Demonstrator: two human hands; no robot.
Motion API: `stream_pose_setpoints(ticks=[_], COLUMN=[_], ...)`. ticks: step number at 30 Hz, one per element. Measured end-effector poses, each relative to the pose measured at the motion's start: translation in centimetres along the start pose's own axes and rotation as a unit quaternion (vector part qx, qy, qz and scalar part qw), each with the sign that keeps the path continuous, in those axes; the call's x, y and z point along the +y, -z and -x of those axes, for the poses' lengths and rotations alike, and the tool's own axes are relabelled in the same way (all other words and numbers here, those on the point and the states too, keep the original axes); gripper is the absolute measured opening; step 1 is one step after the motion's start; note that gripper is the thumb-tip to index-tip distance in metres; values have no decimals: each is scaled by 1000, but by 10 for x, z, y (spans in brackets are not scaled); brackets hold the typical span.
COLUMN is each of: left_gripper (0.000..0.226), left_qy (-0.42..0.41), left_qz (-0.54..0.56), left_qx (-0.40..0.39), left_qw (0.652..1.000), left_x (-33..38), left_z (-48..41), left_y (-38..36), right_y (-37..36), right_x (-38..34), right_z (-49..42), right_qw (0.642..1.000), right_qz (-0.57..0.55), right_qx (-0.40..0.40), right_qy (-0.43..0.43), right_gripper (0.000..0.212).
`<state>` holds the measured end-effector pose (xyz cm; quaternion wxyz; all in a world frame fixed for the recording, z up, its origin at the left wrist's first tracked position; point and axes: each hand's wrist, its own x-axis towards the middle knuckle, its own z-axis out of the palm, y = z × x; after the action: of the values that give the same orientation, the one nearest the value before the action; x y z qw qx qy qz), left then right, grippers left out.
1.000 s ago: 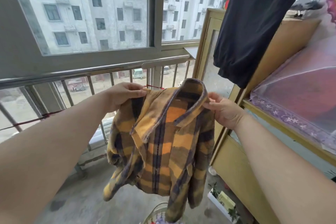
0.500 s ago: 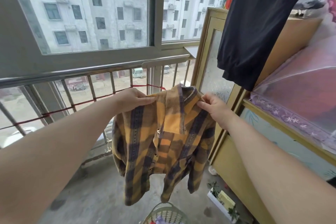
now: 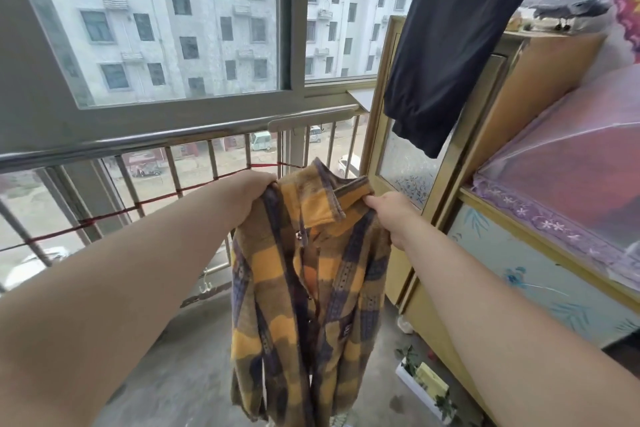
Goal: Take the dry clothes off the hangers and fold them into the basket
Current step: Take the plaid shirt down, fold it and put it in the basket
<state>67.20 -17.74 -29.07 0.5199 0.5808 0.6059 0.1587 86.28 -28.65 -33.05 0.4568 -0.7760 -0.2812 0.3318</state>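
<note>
Head view: both hands (left [image 3: 251,196], right [image 3: 391,215]) grip plaid shirt [image 3: 308,295].

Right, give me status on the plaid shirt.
Left hand and right hand both grip plaid shirt near the collar. Shirt hangs unfolded, no hanger seen. Dark garment hangs above, apart.

Enclosed balcony of an upstairs flat, used for drying laundry. Shown by a sliding window [image 3: 156,121] above a metal railing [image 3: 138,146], apartment blocks [image 3: 225,10] and a parked van [image 3: 260,140] outside below, a bare concrete floor [image 3: 180,374], dark clothing [image 3: 450,45] hanging overhead, and a yellow wooden cabinet [image 3: 540,87] on the right.
</note>
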Motion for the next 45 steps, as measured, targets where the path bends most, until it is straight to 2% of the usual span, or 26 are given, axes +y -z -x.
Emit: stream_pose_setpoints(ticks=[3,6,8,11,13,15,18,21,23,25,28,30,33,35,37,41,43,45], left_gripper=[44,52,46,24,31,35,34,48,55,48,56,63,64,61,57,62,72,70], left_qy=[43,42,29,-11,-64,-140,-225,-241,-209,-169,-111,-101,-99,-86,-71,-65,-59,-52], left_qz=[55,93,109,51,-76,-196,-281,-331,-260,-129,3,-15,-47,-15,43,45,27,-7], left_qx=[-54,-92,-133,-222,-205,-125,-34,17,10,10,32,66,109,94,54,0,-18,-41], left_qw=[996,991,985,974,974,962,932,912,943,977,993,993,988,992,995,997,998,998], left_x=[-7,-13,-16,-19,-21,-22,-25,-24,-21,-18,-21,-23,-20,-16,-12,-7,-8,-10], left_z=[-1,-6,-7,5,3,6,9,13,10,4,-9,-10,-8,-4,0,8,10,12], left_y=[-5,-15,-18,-15,-14,-16,-19,-22,-16,-5,5,2,-9,-19,-31,-43,-42,-37], right_y=[-14,-29,-36,-40,-39,-36,-34,-30,-20,-7,1,-8,-30,-43,-56,-71,-70,-67], right_x=[5,-5,-6,-6,-8,-11,-15,-14,-13,-10,-8,-7,-7,-12,-16,-24,-24,-20], right_z=[-11,4,10,15,15,16,18,19,20,20,26,26,18,18,18,27,30,32], right_qw=[993,959,925,896,897,903,917,942,957,966,974,979,984,980,978,984,986,985], right_qz=[-98,-261,-352,-411,-408,-400,-372,-315,-272,-244,-218,-199,-162,-145,-126,-101,-118,-147], right_qx=[27,41,51,55,45,31,17,-16,-23,-24,-49,-38,62,133,166,138,109,82], right_qy=[-58,-102,-132,-157,-163,-155,-141,-118,-102,-78,-43,-34,-40,-28,2,45,44,32], right_gripper=[25,15,15,14,14,15,17,19,19,18,19,23,27,27,32,23,20,18])
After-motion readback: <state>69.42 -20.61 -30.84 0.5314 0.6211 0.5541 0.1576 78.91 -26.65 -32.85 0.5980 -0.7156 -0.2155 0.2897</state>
